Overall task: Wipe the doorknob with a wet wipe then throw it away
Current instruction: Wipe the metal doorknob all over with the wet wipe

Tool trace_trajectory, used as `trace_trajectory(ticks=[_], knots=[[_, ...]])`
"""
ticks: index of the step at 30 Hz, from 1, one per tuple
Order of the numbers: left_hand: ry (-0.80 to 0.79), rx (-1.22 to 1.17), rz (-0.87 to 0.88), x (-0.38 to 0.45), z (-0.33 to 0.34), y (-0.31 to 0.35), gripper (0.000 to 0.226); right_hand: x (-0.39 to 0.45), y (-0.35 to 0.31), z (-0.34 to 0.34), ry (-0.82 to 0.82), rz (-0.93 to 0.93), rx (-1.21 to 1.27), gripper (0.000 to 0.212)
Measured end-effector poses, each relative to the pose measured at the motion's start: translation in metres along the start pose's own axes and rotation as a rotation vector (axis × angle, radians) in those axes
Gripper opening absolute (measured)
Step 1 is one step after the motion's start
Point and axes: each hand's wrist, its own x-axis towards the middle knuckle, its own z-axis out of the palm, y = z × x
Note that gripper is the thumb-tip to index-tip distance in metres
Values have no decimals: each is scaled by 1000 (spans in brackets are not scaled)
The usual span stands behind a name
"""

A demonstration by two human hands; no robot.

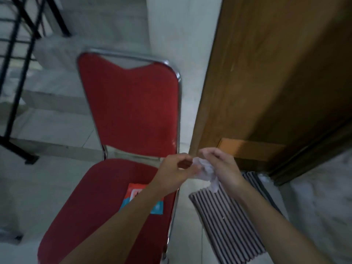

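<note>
Both hands, left hand [176, 168], right hand [222, 166], apparently pinching crumpled wet wipe [204, 171], above red chair [133, 111]

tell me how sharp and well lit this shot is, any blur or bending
Head view: dim, flat indoor light with no hard shadows or glare; the whole frame is soft with motion blur, worst on the black rack and the chair back's top edge. The wide lens bends the door edge into a curve. The hands and the wipe are smeared, so no fine detail shows.

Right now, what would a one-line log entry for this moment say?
stage: handling wipe | left hand: pinching wet wipe | right hand: gripping wet wipe | wipe pack: on red chair | doorknob: unseen
</note>
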Motion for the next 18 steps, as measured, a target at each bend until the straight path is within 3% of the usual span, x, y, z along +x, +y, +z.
trace_trajectory(ticks=[4,11,18], knots=[[-53,-63,66,15,22,86,15,-34,-65,-53,8,-94,-62,18],[-182,95,281,33,75,228,10,-108,-166,-157,49,-293,-160,25],[-172,336,477,32,118,326,23,-154,-220,-240,357,-518,-553,12]])
